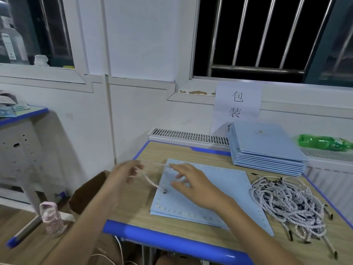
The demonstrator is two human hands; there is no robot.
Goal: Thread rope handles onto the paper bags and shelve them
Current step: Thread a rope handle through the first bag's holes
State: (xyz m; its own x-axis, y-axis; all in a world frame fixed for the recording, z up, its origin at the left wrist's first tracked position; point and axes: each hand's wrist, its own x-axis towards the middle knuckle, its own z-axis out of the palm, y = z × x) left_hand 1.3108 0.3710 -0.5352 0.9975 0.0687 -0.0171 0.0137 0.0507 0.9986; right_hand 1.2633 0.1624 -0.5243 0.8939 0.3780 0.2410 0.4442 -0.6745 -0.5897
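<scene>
left hand (124, 174) pinches rope (150, 181) (blurred, probably) | right hand (188, 183) fingers spread — on bag (219, 190) | rope pile (288, 203) beside

1. A single head-worn, wide-angle view looks forward and down from above the person's forearms.
2. It sits close to the wood-topped, blue-edged counter (191, 150), whose near rim crosses the lower frame.
3. It faces the white wall and barred dark window (257, 35) beyond the right hand (191, 183).
4. The left hand (124, 175) lies mid-frame, slightly blurred.
5. No second view shares the scene.
</scene>
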